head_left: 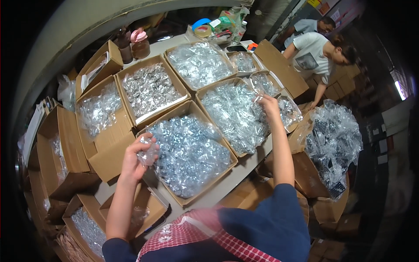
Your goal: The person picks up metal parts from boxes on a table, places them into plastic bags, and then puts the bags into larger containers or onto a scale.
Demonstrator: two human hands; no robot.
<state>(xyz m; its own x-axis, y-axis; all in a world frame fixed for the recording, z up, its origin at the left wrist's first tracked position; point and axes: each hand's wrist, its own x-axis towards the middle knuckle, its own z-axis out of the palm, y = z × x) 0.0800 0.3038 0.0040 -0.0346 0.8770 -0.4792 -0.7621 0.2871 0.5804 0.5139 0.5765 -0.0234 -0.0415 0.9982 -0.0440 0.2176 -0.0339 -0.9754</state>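
Observation:
My left hand [134, 160] is closed around a small clear plastic bag [148, 153], beside the left edge of an open cardboard box [190, 201]. That box is full of clear bags of small bluish metal parts [190, 150]. Farther right, my right hand [267, 104] reaches over the far right side of another box, heaped with clear bags of longer silvery parts [233, 111]. Its fingers are drawn together at the edge of that heap, near the small boxes of bagged parts [264, 83]. Whatever they grip is too small to make out.
Boxes of silvery packets [150, 89] and clear bags [198, 63] stand at the back of the table. A pink-lidded jar [139, 43] and tape rolls [203, 30] sit behind. At right, a co-worker [316, 54] bends near a box of plastic-wrapped dark parts [334, 144]; another person stands beyond.

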